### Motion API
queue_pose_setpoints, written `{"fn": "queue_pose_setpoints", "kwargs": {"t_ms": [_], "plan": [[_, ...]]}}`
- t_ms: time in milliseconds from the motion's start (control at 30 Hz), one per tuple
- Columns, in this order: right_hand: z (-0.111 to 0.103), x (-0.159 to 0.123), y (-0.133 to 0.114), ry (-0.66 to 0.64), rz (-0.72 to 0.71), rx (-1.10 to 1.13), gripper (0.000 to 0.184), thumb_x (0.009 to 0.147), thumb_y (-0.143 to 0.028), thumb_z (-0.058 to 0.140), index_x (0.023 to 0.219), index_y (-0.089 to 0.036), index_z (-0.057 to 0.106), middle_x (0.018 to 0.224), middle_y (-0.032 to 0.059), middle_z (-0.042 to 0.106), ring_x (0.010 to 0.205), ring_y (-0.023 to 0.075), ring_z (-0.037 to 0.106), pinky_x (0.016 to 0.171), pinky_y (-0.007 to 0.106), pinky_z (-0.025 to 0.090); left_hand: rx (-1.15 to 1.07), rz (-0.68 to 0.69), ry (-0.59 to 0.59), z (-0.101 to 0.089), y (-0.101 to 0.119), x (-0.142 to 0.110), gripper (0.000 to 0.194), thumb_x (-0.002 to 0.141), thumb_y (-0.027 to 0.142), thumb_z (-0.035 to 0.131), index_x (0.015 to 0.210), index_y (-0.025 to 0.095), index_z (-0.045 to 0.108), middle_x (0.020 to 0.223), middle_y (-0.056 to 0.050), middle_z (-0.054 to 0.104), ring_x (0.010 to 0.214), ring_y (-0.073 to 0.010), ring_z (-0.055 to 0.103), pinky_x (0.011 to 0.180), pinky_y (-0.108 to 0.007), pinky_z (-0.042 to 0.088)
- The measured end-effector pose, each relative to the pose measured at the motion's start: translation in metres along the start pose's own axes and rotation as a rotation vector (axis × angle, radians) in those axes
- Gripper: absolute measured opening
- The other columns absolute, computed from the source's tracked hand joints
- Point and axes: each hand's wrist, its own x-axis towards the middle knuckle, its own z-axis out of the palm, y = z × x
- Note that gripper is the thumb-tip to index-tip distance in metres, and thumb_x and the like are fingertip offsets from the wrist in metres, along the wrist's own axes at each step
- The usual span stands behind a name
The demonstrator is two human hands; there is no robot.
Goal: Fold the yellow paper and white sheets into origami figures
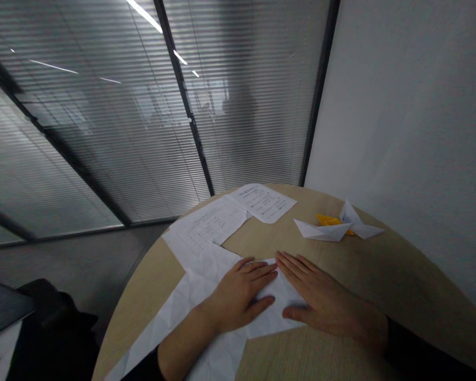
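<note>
A folded sheet of white paper (pixel 275 317) lies on the wooden table, under both palms. My left hand (pixel 244 291) rests flat on its left part, fingers stretched toward the far corner. From the other side my right hand (pixel 313 291) presses on the right part, its fingers straight and close together. The two sets of fingertips nearly meet at the paper's far point. Beneath my left forearm spreads a creased white sheet (pixel 178 307), partly hidden by the arm.
Printed sheets (pixel 210 222) and another printed page (pixel 264 201) lie toward the table's far edge. Folded white paper boats (pixel 325 232) and a yellow folded paper (pixel 329 219) sit at the far right. A wall (pixel 400 116) and blinds-covered glass (pixel 254 106) stand beyond the table (pixel 381 275).
</note>
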Motion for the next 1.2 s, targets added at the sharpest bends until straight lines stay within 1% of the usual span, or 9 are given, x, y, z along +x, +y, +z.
{"fn": "queue_pose_setpoints", "kwargs": {"t_ms": [300,433,567,667,733,800,933,1067,1200], "plan": [[0.002,-0.039,0.003,-0.015,-0.039,-0.025,0.117,0.105,-0.055,0.083,0.193,-0.023,0.014,0.198,0.0141,0.026,0.181,0.0382,0.033,0.147,0.061,0.033,0.018,0.005,-0.013,0.0,-0.001,-0.001,0.059,0.12,0.048,0.063,0.175,0.029,0.056,0.183,-0.01,0.056,0.169,-0.0351,0.057,0.142,-0.068,0.04],[0.002,-0.058,0.005,-0.041,-0.031,0.016,0.112,0.106,-0.052,0.081,0.193,-0.022,0.017,0.198,0.014,0.026,0.181,0.0381,0.034,0.147,0.059,0.033,0.035,-0.001,-0.014,0.001,-0.003,-0.002,0.058,0.121,0.051,0.062,0.174,0.028,0.057,0.185,-0.01,0.054,0.17,-0.0357,0.056,0.143,-0.068,0.038],[0.003,-0.069,0.007,0.008,-0.006,0.055,0.103,0.106,-0.044,0.079,0.192,-0.025,0.025,0.196,0.0122,0.033,0.179,0.0377,0.039,0.147,0.06,0.034,0.047,0.0,0.018,0.006,-0.007,-0.004,0.058,0.12,0.052,0.063,0.174,0.03,0.058,0.186,-0.011,0.052,0.171,-0.0366,0.054,0.143,-0.069,0.037],[-0.004,-0.063,0.008,0.076,0.008,0.076,0.075,0.11,-0.034,0.071,0.182,-0.028,0.051,0.186,0.0117,0.055,0.168,0.037,0.056,0.142,0.063,0.041,0.056,-0.038,0.065,0.01,-0.01,-0.004,0.061,0.117,0.054,0.067,0.173,0.029,0.058,0.185,-0.013,0.054,0.169,-0.0379,0.055,0.142,-0.07,0.039],[-0.011,-0.051,0.009,0.143,0.02,0.078,0.052,0.111,-0.028,0.067,0.163,-0.029,0.072,0.17,0.0115,0.072,0.154,0.0365,0.069,0.136,0.065,0.048,0.061,-0.103,0.127,0.013,-0.013,-0.003,0.073,0.112,0.061,0.073,0.174,0.027,0.055,0.181,-0.017,0.058,0.165,-0.0407,0.059,0.14,-0.071,0.042],[-0.017,-0.035,0.01,0.218,0.032,0.069,0.037,0.109,-0.022,0.066,0.141,-0.028,0.083,0.153,0.0119,0.081,0.14,0.0356,0.076,0.128,0.064,0.055,0.073,-0.179,0.2,0.016,-0.015,-0.003,0.085,0.107,0.066,0.078,0.175,0.025,0.051,0.174,-0.02,0.064,0.158,-0.0437,0.064,0.136,-0.072,0.046],[-0.021,-0.007,0.011,0.254,0.049,0.051,0.029,0.103,-0.019,0.068,0.128,-0.024,0.082,0.14,0.0138,0.083,0.13,0.0347,0.077,0.113,0.059,0.063,0.128,-0.285,0.316,0.023,-0.02,-0.002,0.088,0.104,0.066,0.081,0.174,0.024,0.047,0.162,-0.021,0.071,0.146,-0.0457,0.07,0.128,-0.072,0.052],[-0.02,-0.004,0.013,0.232,0.064,0.078,0.033,0.104,-0.022,0.068,0.135,-0.022,0.079,0.146,0.0153,0.08,0.135,0.0351,0.075,0.117,0.058,0.062,0.176,-0.372,0.392,0.027,-0.026,-0.003,0.087,0.103,0.067,0.082,0.169,0.023,0.048,0.155,-0.021,0.073,0.141,-0.0472,0.071,0.123,-0.073,0.056],[-0.021,-0.012,0.014,0.205,0.052,0.087,0.037,0.106,-0.023,0.066,0.141,-0.022,0.077,0.153,0.0157,0.078,0.142,0.035,0.072,0.121,0.058,0.06,0.14,-0.401,0.417,0.024,-0.027,-0.003,0.076,0.103,0.056,0.084,0.163,0.022,0.051,0.151,-0.02,0.074,0.137,-0.0453,0.073,0.122,-0.072,0.057]]}}
